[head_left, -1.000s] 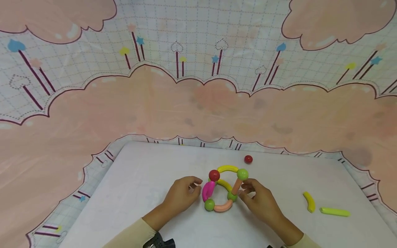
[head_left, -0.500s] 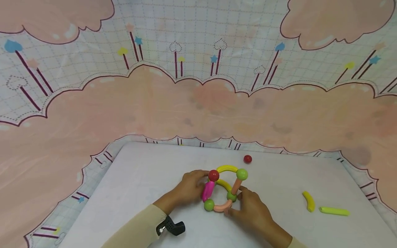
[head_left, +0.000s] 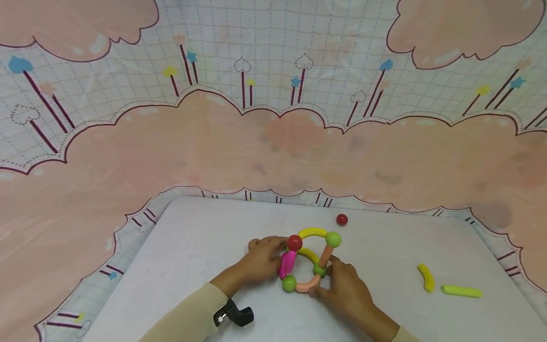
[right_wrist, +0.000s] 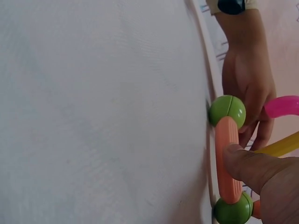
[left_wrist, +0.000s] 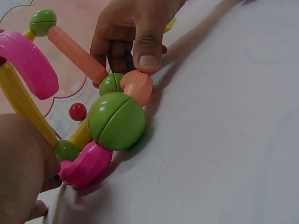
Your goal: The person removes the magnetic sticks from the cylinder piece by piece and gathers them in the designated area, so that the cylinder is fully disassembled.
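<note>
A frame of magnetic rods and balls stands on the white table, with a red ball [head_left: 295, 242] and a light green ball [head_left: 333, 239] at its top corners. My left hand [head_left: 261, 261] holds its left side by the magenta curved rods [head_left: 287, 264]; some of its fingertips are hidden behind the frame. At the lower right, my right hand [head_left: 349, 292] grips the base, its thumb pressing the orange curved rod [right_wrist: 227, 163] between two green balls. Its other fingers reach behind, near the upright orange rod [left_wrist: 77, 53]. Yellow curved rods [head_left: 313, 232] form the back parts.
A loose red ball [head_left: 342, 219] lies behind the frame, near the table's far edge. Off to the right are a yellow curved rod [head_left: 426, 278] and a straight lime-green rod [head_left: 461, 291]. A patterned cloth [head_left: 265, 156] hangs behind the white table [head_left: 205, 223].
Both hands have come in from beside the frame and taken hold of it, the left moving right, the right moving lower and left. Over the last half second they have hardly moved.
</note>
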`<action>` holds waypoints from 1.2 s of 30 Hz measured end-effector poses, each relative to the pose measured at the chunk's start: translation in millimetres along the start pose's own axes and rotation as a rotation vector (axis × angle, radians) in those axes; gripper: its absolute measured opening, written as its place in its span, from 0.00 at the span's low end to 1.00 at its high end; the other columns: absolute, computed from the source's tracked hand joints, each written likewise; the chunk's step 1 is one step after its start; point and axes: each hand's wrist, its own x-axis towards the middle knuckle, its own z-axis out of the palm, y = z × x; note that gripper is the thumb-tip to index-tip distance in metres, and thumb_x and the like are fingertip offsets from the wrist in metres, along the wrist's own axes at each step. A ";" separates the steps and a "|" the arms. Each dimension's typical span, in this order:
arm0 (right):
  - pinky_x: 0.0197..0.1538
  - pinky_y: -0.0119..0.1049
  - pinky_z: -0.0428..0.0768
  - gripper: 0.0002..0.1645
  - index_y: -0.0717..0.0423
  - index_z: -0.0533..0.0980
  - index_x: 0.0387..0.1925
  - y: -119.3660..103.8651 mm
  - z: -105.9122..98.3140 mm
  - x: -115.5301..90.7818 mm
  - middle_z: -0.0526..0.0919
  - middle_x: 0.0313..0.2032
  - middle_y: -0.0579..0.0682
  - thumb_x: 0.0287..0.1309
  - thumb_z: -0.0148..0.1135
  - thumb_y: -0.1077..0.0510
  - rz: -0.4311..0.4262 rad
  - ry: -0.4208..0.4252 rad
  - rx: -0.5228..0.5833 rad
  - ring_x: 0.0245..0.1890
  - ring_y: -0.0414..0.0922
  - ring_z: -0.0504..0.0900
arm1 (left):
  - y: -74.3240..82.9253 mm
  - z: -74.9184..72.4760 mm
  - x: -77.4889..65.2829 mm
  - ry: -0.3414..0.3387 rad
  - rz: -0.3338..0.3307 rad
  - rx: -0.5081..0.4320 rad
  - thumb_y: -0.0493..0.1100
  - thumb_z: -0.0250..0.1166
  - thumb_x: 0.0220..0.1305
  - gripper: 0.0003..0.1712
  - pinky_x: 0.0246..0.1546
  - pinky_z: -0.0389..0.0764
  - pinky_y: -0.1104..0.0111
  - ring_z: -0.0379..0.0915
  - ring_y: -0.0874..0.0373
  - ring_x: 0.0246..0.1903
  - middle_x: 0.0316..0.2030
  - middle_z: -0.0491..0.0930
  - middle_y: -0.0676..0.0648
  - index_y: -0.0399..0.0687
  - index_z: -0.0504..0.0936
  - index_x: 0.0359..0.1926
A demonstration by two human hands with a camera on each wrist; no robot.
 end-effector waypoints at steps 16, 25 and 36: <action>0.44 0.49 0.82 0.57 0.64 0.69 0.68 10.7 -8.9 2.9 0.83 0.40 0.46 0.41 0.85 0.43 0.020 0.002 0.023 0.42 0.48 0.77 | 0.0 -1.6 -15.1 0.031 0.035 0.075 0.40 0.62 0.67 0.27 0.64 0.53 0.40 0.66 0.49 0.67 0.60 0.80 0.52 0.46 0.77 0.66; 0.45 0.53 0.82 0.53 0.63 0.69 0.67 16.8 -12.8 6.3 0.83 0.41 0.47 0.46 0.83 0.45 0.035 -0.005 0.022 0.43 0.49 0.78 | 1.5 -1.7 -25.7 0.046 0.032 0.113 0.42 0.64 0.68 0.22 0.62 0.56 0.40 0.68 0.50 0.64 0.57 0.82 0.52 0.47 0.80 0.62; 0.49 0.54 0.83 0.47 0.61 0.73 0.65 16.6 -15.5 6.7 0.84 0.45 0.51 0.48 0.82 0.47 0.002 0.022 0.069 0.43 0.49 0.79 | 2.1 -1.2 -31.1 0.103 0.045 0.125 0.41 0.65 0.68 0.20 0.60 0.56 0.41 0.72 0.51 0.61 0.55 0.83 0.51 0.44 0.81 0.59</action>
